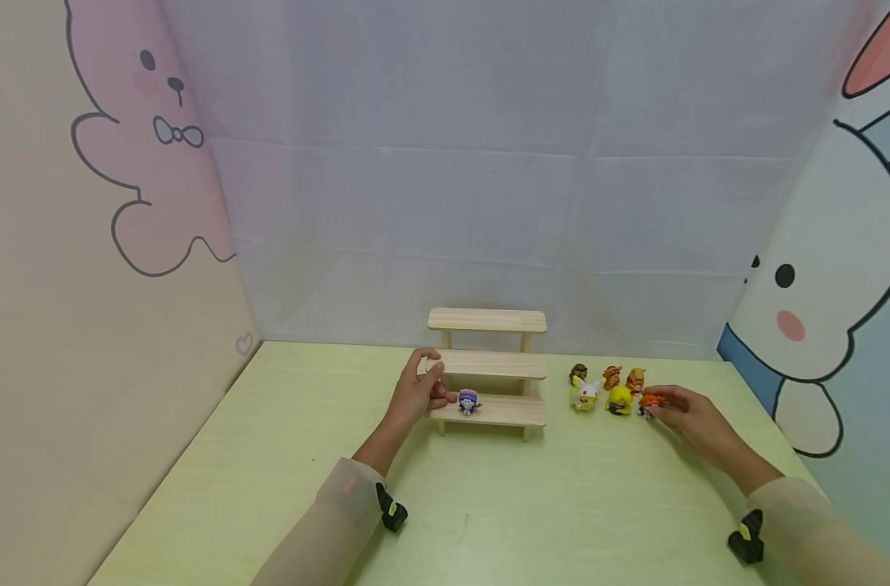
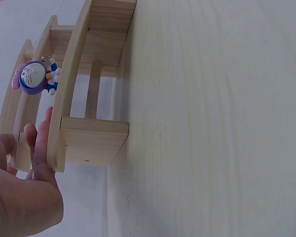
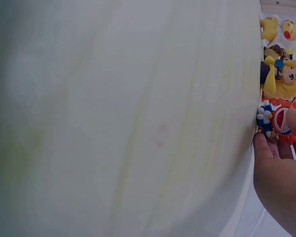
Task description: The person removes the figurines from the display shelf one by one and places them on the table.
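A three-tier wooden display stand (image 1: 492, 365) is upright on the table. My left hand (image 1: 418, 391) is at its left end, thumb and index finger gripping the middle tier's edge, other fingers beside the bottom tier. On that bottom tier stands a purple-hooded cat figurine (image 1: 468, 401), seen sideways in the left wrist view (image 2: 34, 78), close to my fingertips. To the right, my right hand (image 1: 690, 417) pinches an orange-and-blue figurine (image 1: 648, 404), whose round face the thumb partly covers in the right wrist view.
Beside the held one, several figurines stand grouped: a white-and-yellow one (image 1: 585, 395), a yellow-haired one (image 1: 619, 400), a brown one (image 1: 578, 373) and orange ones (image 1: 611, 376) behind. A cloth wall (image 1: 488, 203) rises behind the pale table (image 1: 283, 456).
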`<state>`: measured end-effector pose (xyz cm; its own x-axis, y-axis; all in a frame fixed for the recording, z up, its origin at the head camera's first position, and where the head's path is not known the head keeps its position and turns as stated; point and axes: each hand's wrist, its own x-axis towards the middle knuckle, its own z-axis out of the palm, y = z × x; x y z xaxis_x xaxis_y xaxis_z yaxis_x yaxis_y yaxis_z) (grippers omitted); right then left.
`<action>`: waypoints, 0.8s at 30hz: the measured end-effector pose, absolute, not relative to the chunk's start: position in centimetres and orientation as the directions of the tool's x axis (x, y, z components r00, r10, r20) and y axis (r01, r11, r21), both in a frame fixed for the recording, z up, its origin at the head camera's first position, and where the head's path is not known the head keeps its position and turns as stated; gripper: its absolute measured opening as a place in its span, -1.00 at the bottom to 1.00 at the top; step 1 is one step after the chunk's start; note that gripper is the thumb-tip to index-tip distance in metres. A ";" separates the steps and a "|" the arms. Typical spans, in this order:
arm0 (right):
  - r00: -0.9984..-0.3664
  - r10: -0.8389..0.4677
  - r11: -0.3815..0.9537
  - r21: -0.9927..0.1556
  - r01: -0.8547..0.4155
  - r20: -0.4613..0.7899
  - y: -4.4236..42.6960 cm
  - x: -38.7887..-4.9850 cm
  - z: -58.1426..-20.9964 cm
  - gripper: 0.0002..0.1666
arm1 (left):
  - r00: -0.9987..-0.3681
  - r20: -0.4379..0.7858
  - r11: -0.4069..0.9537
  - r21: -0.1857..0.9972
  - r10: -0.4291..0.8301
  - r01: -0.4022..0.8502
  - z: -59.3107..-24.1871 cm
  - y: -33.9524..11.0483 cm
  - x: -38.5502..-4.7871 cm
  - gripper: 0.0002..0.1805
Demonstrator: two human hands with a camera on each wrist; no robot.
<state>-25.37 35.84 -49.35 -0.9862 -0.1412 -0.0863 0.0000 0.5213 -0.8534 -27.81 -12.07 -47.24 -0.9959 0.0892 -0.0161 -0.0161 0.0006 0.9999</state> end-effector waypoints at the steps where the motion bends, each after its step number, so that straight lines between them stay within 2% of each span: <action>1: -0.985 -0.144 0.515 -0.857 0.003 -0.090 35.8 -25.4 -49.3 -0.46 | -0.996 -0.012 0.001 1.000 0.087 -0.012 -47.3 -12.1 -27.8 -0.65; 13: -0.983 -0.151 0.534 -0.845 0.011 -0.108 35.8 -25.4 -49.0 -0.42 | -0.997 0.001 0.008 1.000 0.079 0.002 -47.4 -11.9 -28.0 -0.71; 24: -0.985 -0.149 0.573 -0.820 -0.015 -0.086 35.8 -24.9 -48.1 -0.37 | -0.996 -0.012 0.003 1.000 0.089 -0.011 -47.5 -12.1 -28.0 -0.68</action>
<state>-24.92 35.84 -48.13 -0.9850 -0.1493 -0.0861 -0.0151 0.5726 -0.8197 -28.02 -12.11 -47.51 -0.9960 0.0887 -0.0117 -0.0114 0.0032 0.9999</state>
